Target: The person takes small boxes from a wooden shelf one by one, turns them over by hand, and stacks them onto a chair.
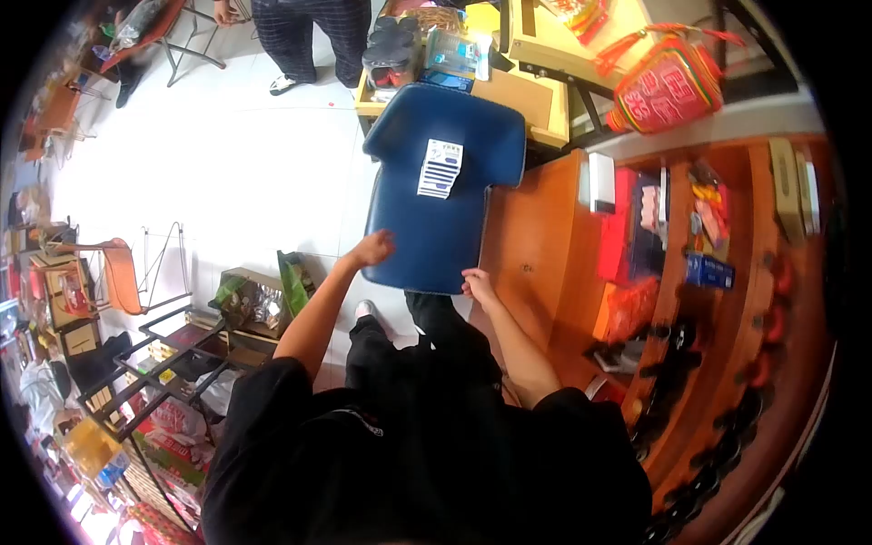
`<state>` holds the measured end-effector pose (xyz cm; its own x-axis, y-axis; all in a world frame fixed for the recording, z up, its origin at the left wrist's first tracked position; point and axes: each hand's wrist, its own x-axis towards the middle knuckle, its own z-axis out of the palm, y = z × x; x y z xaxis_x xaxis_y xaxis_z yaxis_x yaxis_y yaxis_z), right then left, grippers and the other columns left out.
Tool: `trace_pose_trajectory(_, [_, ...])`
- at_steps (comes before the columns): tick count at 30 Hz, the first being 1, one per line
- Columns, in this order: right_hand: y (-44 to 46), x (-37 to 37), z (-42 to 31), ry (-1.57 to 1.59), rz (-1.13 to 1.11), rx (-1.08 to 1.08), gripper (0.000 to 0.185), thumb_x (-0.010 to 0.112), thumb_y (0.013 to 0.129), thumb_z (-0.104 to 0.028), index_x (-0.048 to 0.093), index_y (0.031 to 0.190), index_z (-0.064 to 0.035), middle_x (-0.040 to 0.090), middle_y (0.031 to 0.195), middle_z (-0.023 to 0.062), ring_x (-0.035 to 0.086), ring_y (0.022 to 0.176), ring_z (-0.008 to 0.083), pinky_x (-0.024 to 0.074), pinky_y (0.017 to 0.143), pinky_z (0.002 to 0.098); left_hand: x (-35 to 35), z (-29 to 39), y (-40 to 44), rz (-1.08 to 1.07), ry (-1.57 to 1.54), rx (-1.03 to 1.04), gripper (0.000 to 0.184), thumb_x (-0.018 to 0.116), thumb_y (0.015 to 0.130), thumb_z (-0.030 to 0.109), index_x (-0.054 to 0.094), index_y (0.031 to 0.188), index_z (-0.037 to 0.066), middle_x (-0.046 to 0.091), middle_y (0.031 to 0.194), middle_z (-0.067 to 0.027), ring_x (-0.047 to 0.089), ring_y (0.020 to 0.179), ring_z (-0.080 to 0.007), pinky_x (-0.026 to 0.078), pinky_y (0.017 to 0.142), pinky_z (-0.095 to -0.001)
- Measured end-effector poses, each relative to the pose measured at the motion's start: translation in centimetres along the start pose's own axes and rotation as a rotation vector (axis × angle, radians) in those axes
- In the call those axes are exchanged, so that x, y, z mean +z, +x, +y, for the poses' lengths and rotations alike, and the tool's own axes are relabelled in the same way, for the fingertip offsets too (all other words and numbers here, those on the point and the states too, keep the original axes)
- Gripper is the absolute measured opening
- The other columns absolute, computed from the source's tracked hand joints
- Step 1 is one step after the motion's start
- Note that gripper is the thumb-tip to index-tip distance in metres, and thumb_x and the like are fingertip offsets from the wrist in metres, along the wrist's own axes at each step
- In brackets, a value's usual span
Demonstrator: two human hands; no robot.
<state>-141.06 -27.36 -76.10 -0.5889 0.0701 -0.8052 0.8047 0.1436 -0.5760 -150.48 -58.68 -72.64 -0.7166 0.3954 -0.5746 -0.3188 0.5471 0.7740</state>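
Observation:
A blue padded chair (425, 238) stands in front of me, its backrest at the far side. On it lies a fanned row of white and dark-blue printed cards or small packets (440, 169); their exact kind is too small to tell. My left hand (375, 247) is over the left edge of the seat, fingers curled in and slightly blurred, with nothing visible in them. At the near right corner of the seat is my right hand (476, 283), its fingers a little apart and nothing visible between them. Whether it touches the seat I cannot tell.
To the right stands a wooden shelf unit (563, 245) with boxes and bottles. A yellow wooden table (554, 109) with containers is behind the chair. Another person's legs (313, 36) show at the top. On the left are a black metal rack (150, 368) and a cardboard box (257, 302).

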Motion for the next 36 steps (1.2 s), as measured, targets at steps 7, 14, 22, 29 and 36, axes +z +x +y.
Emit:
trace_pose_trajectory(7, [13.7,-1.2,-12.9,-0.091,-0.047,-0.066,0.053,0.049,0.083,-0.009,0.037,0.135,-0.0116,0.06,0.069,0.0075,0.056,0.053,0.014,0.048,0.047,0.0278,-1.0,0.3,20.8,0.334,-0.282,-0.05,0.065,0.053,0.075,0.023,0.038,0.132,-0.005,0.048,0.128,-0.0257,0.043,0.124,-0.0335,0.034,0.102,-0.0347])
trace_pose_trajectory(14, [18.7,1.1,-19.4,-0.068,-0.106,-0.045,0.066,0.051,0.086,-0.012,0.018,0.143,-0.0129,0.062,0.079,0.0103,0.059,0.063,0.0158,0.0509,0.054,0.0292,0.1,2.0,26.9,0.362,-0.288,-0.147,0.068,0.05,0.072,0.014,0.034,0.135,-0.004,0.045,0.131,-0.0247,0.043,0.124,-0.0313,0.033,0.102,-0.0318])
trace_pose_trajectory(22, [14.8,3.2,-18.6,-0.111,-0.041,-0.42,0.07,0.053,0.08,0.001,0.016,0.139,-0.0078,0.06,0.08,0.0098,0.057,0.06,0.0142,0.0483,0.053,0.025,-1.8,6.6,20.6,0.321,-0.674,-0.221,0.061,0.064,0.078,0.033,0.044,0.118,-0.007,0.057,0.11,-0.0195,0.055,0.105,-0.0245,0.041,0.092,-0.04])
trace_pose_trajectory(29, [-2.3,7.7,-20.9,-0.47,-0.166,-0.992,0.066,0.054,0.075,0.006,0.033,0.136,-0.0092,0.047,0.111,0.0211,0.054,0.085,0.0283,0.0468,0.076,0.0346,-2.9,9.4,4.9,0.157,-1.223,0.275,0.074,0.061,0.081,0.048,0.03,0.132,0.005,0.044,0.121,-0.0092,0.045,0.112,-0.0213,0.033,0.099,-0.0422])
trace_pose_trajectory(36, [-18.2,15.2,-22.5,-0.527,-0.203,-1.409,0.054,0.054,0.076,0.005,0.045,0.128,-0.0065,0.041,0.116,0.0195,0.055,0.099,0.0279,0.046,0.084,0.0371,-5.1,10.3,-13.6,0.078,-1.499,0.574,0.081,0.044,0.082,0.062,0.032,0.137,0.004,0.043,0.131,-0.0227,0.046,0.118,-0.0319,0.035,0.1,-0.0436])
